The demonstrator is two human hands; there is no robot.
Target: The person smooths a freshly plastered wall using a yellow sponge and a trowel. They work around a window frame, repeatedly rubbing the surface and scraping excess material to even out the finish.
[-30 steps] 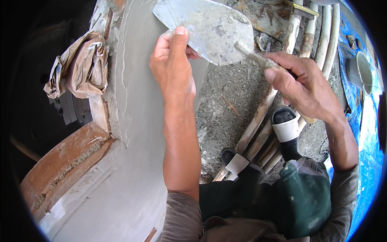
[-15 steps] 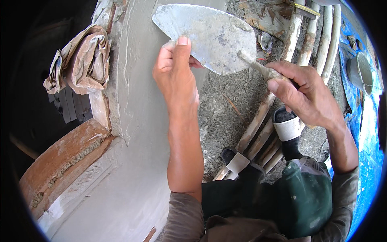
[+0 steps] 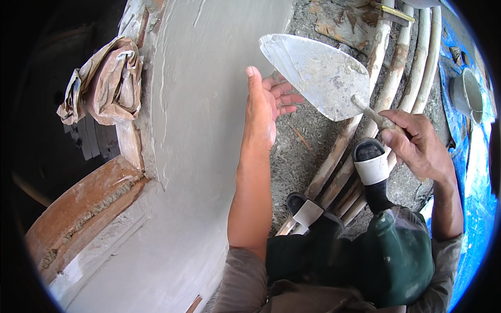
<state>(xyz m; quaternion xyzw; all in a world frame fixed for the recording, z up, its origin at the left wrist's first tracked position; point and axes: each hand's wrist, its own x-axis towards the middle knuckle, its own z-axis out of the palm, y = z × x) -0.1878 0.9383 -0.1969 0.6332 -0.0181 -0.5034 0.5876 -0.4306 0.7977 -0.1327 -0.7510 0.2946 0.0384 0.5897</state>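
Observation:
A trowel (image 3: pixel 321 75) with a broad pointed metal blade, smeared grey, is held out in front of me with its tip toward the upper left. My right hand (image 3: pixel 417 143) is closed round its handle. Beside the blade's lower left edge, my left hand (image 3: pixel 265 104) is open, with thumb up and fingers spread. Some of its fingertips come close to the blade; whether one touches it I cannot tell. To the left runs a wall surface of smooth grey plaster (image 3: pixel 203 141), with a few thin ridges in it.
Crumpled brown paper (image 3: pixel 112 81) rests at the wall's left side, above a curved wooden frame (image 3: pixel 86 201). Several long poles (image 3: pixel 383 88) lie on the rough ground under my sandalled feet (image 3: pixel 373 161). A grey bucket (image 3: pixel 466 96) stands by a blue tarp (image 3: pixel 472 235) at right.
The trowel has moved right and down with my right hand. My left hand has let go of the blade's edge, shifted right and lower, and spread its fingers.

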